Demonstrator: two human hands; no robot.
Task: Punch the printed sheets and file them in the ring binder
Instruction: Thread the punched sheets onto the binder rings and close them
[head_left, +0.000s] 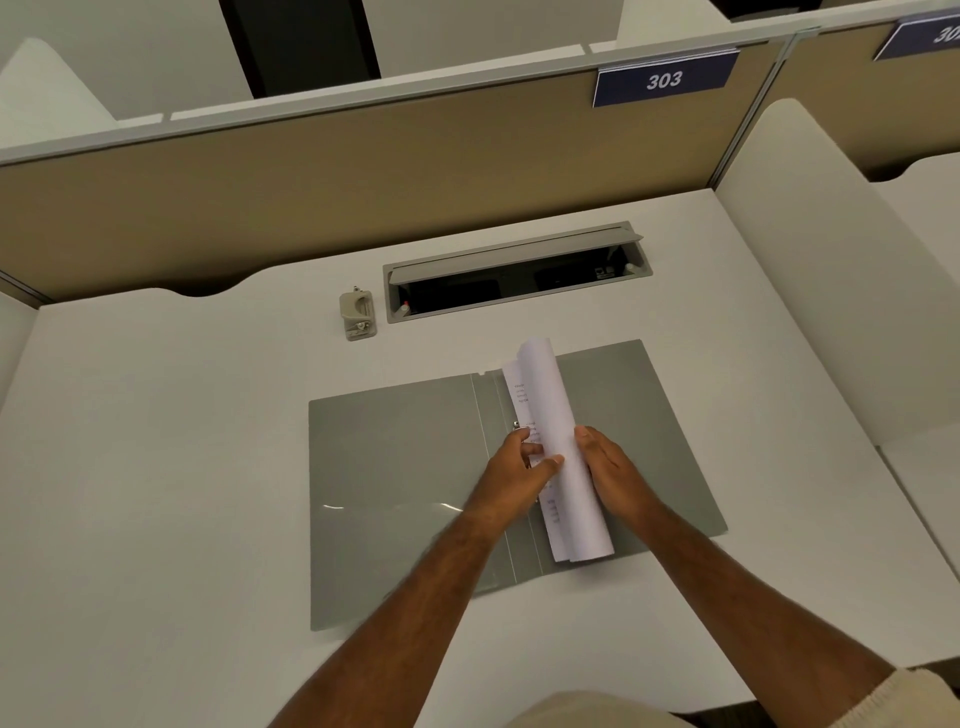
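Observation:
A grey ring binder (395, 467) lies open and flat on the white desk. The printed sheets (550, 410) stand curled over along its spine, just right of the rings, with lines of text showing on the left face. My left hand (519, 462) pinches the sheets' left edge by a metal ring. My right hand (608, 465) presses flat against the right side of the curl. A small beige hole punch (357, 314) sits on the desk beyond the binder, to the left.
A grey cable tray (514, 270) with its lid raised is set into the desk (156, 441) behind the binder. A tan partition (311, 171) with a blue "303" sign (665, 80) closes the back. White side panels (810, 260) flank the desk.

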